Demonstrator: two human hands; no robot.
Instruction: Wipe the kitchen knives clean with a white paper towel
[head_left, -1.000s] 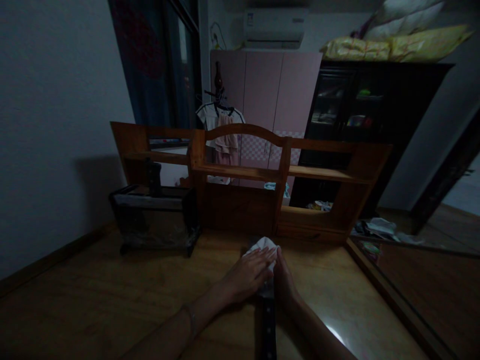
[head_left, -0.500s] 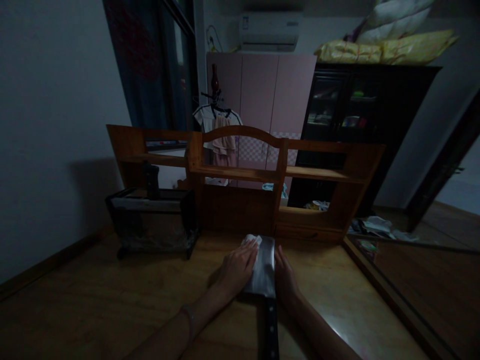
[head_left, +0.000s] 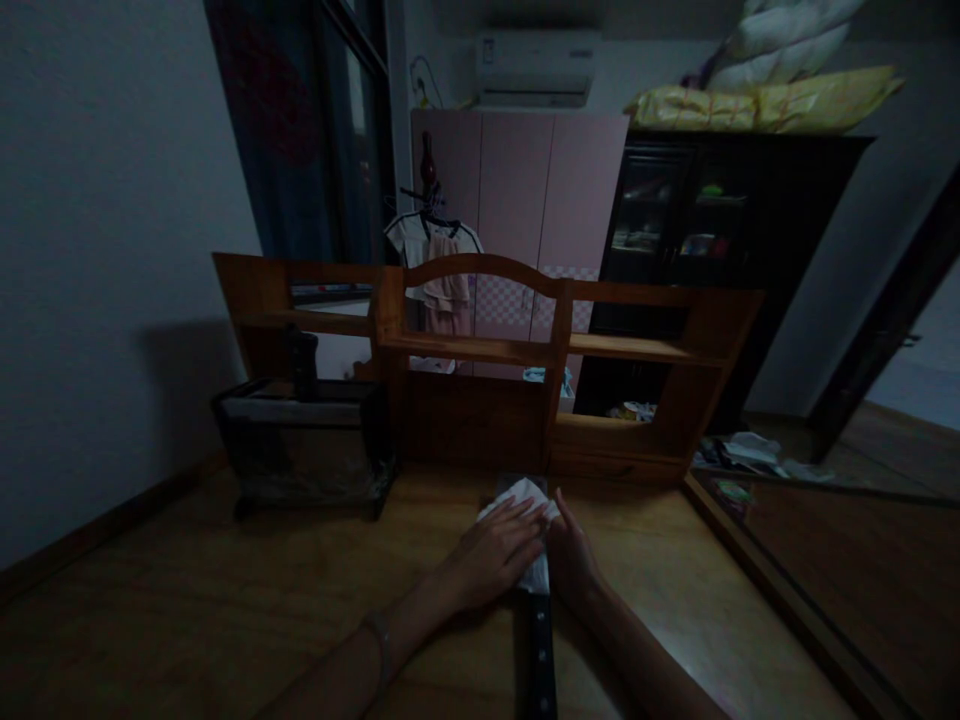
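A cleaver lies flat on the wooden desk [head_left: 225, 610], its dark handle [head_left: 537, 650] pointing toward me and its blade [head_left: 537, 572] mostly covered. My left hand [head_left: 495, 555] lies flat, fingers stretched out, pressing a white cloth [head_left: 525, 495] onto the blade. My right hand [head_left: 574, 560] rests against the blade's right edge, fingers together and extended along it. Both forearms reach in from the bottom of the view.
A wooden shelf unit [head_left: 480, 350] stands across the desk's far edge. A dark box-like case [head_left: 304, 440] sits at its left. Beyond are a pink wardrobe [head_left: 525, 200], a black cabinet [head_left: 712, 220] and hanging clothes [head_left: 439, 260]. The desk's right edge [head_left: 757, 570] drops off.
My left hand and the cloth slid left, uncovering the blade, then back right over it. My right hand stayed at the blade's edge.
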